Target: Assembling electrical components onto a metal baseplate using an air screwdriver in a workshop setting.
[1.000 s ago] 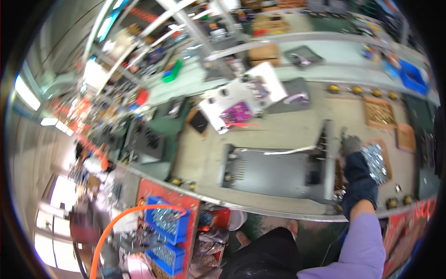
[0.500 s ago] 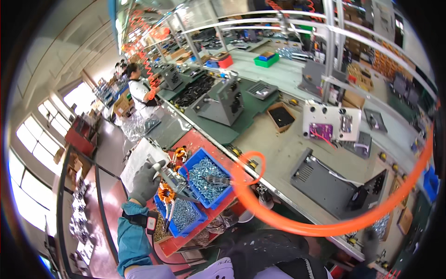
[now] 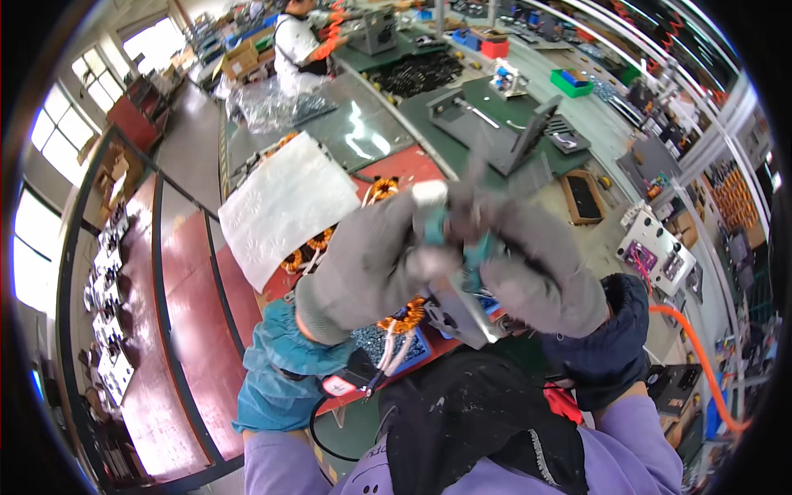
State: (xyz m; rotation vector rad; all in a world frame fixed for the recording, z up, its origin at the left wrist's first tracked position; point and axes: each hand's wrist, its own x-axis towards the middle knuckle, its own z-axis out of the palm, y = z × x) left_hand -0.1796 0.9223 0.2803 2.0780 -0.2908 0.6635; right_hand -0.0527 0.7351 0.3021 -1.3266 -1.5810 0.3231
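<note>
When working the blurred, narrow teal item (image 3: 476, 257) near the flat grey metal plate (image 3: 469, 313), steady the curled, grey-gloved left hand (image 3: 370, 257) against the grey-gloved right hand (image 3: 540, 271); cannot tell exact pinch.

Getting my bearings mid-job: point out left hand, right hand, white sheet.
Left hand (image 3: 369, 254): head view, on its gloved middle.
Right hand (image 3: 546, 268): head view, on its gloved middle.
White sheet (image 3: 285, 206): head view, middle of its surface.
</note>
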